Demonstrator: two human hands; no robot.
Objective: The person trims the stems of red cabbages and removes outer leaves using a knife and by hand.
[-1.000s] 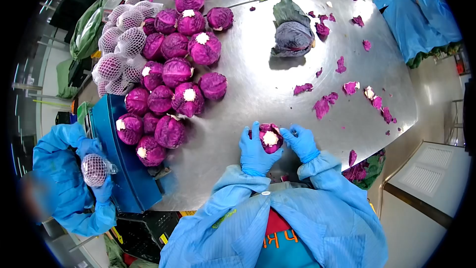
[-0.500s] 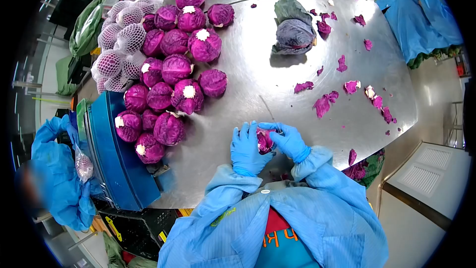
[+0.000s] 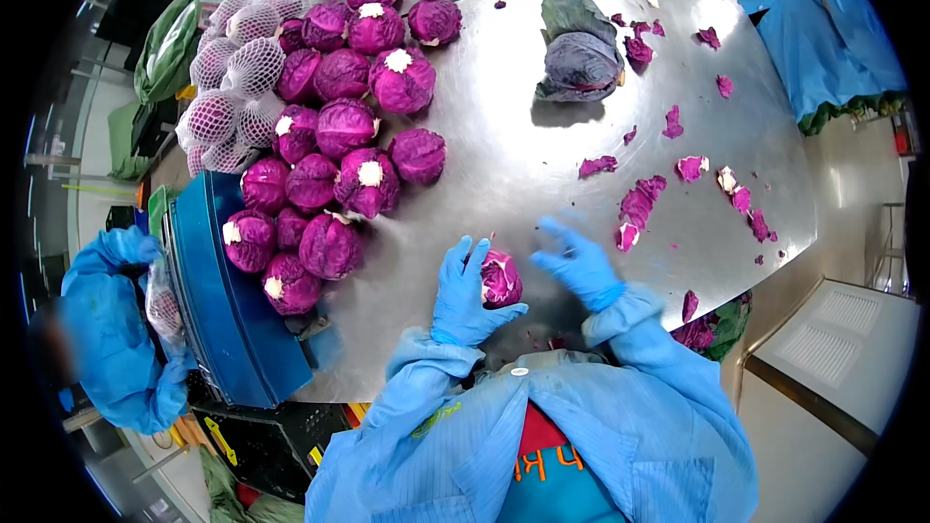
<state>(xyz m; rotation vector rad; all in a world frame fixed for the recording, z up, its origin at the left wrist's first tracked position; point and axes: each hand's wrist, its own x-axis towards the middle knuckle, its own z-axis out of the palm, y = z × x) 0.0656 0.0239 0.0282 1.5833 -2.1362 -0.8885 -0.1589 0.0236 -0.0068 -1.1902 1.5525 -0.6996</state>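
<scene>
In its blue glove, my left hand (image 3: 463, 298) cups a small red cabbage (image 3: 502, 280) from the left, near the front edge of the steel table. The cabbage's pale-veined side faces right. My right hand (image 3: 581, 266), also gloved, is off to the right of the cabbage and touches nothing I can make out; its fingers are apart and slightly blurred. Beyond it lie loose purple leaf pieces (image 3: 639, 203), one with a white part nearest the hand. Farther back sits a darker cabbage (image 3: 581, 68) with its outer leaves on.
Several trimmed red cabbages (image 3: 344, 126) cover the table's left side, beside netted cabbages (image 3: 237, 68). A blue bin (image 3: 228, 291) stands at the left edge, with a person in blue (image 3: 121, 329) beyond it. Leaf scraps (image 3: 741, 199) dot the right side. Another blue sleeve (image 3: 823, 29) shows at top right.
My right hand has come off the cabbage and moved right, opening. A leaf piece with a white part now lies beside the scraps. My left hand has shifted slightly left with the cabbage.
</scene>
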